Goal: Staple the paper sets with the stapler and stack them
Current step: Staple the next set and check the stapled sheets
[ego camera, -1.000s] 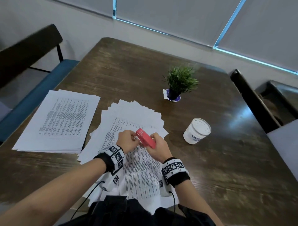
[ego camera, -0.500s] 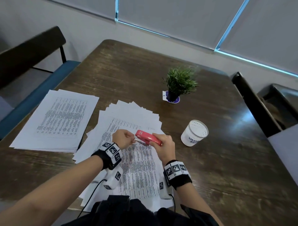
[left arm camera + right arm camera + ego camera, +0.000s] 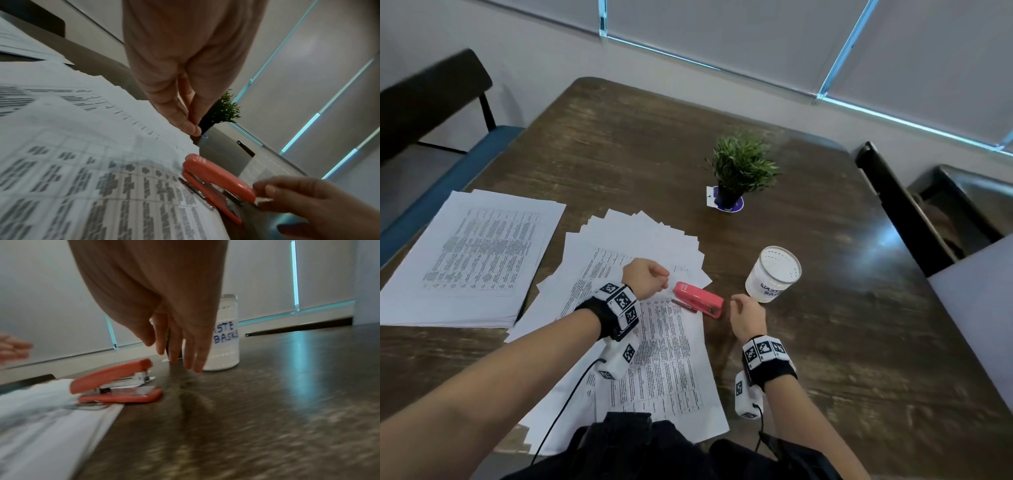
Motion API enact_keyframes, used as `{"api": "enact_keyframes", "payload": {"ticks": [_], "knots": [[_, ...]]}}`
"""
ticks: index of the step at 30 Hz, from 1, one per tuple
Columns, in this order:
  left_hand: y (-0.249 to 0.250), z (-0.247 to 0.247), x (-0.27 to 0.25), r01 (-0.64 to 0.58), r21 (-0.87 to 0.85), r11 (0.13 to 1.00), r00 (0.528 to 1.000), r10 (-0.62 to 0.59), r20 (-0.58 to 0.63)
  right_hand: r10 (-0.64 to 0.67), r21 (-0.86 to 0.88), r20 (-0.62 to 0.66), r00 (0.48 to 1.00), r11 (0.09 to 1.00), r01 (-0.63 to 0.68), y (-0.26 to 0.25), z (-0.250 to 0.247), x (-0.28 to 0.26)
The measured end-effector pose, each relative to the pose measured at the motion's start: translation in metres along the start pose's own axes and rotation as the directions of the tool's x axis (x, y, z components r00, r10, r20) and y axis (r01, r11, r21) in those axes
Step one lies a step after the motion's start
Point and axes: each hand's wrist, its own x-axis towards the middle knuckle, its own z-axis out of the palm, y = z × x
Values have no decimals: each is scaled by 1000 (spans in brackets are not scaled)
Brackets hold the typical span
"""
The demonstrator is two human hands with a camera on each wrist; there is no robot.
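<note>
A dark wooden table [image 3: 619, 144] fills the head view, with a blue-seated bench [image 3: 445, 171] along its left edge and a dark chair [image 3: 893, 202] at its right. On the table's left part lies a squared stack of printed sheets [image 3: 472, 253]; just right of it, in front of the person, a fanned spread of paper sets [image 3: 640, 240] lies with a printed top set [image 3: 664, 356] reaching down to the near edge. A small green potted plant [image 3: 743, 168] stands farther back on a purple-and-white coaster, well apart from the papers. A white perforated cup [image 3: 774, 274] lettered in blue stands on bare wood to the right of the spread. The red stapler [image 3: 698, 299] lies flat at the right edge of the top set, its front end over the paper and its rear on the wood, with neither hand holding it. The left hand [image 3: 645, 277] hovers over the top set just left of the stapler, fingers loosely bent with fingertips close to the thumb; the left wrist view shows nothing between them. The right hand [image 3: 746, 313] sits just right of the stapler's rear, between it and the cup, fingers [image 3: 191, 353] relaxed and pointing down toward the table, empty.
</note>
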Motion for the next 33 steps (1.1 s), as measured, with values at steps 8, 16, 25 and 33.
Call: {"api": "enact_keyframes", "payload": {"ticks": [8, 16, 25, 33], "knots": [[82, 56, -1, -193, 71, 979, 965, 177, 192, 205, -363, 354, 913, 929, -68, 48, -16, -7], [177, 123, 14, -414, 217, 884, 875, 320, 362, 162, -497, 483, 861, 860, 117, 55, -37, -4], [177, 155, 31, -402, 250, 881, 880, 296, 372, 171, -497, 492, 853, 860, 114, 55, -39, 0], [141, 116, 33, -368, 121, 922, 924, 348, 157, 114, -448, 414, 903, 889, 94, 55, -36, 0]]}}
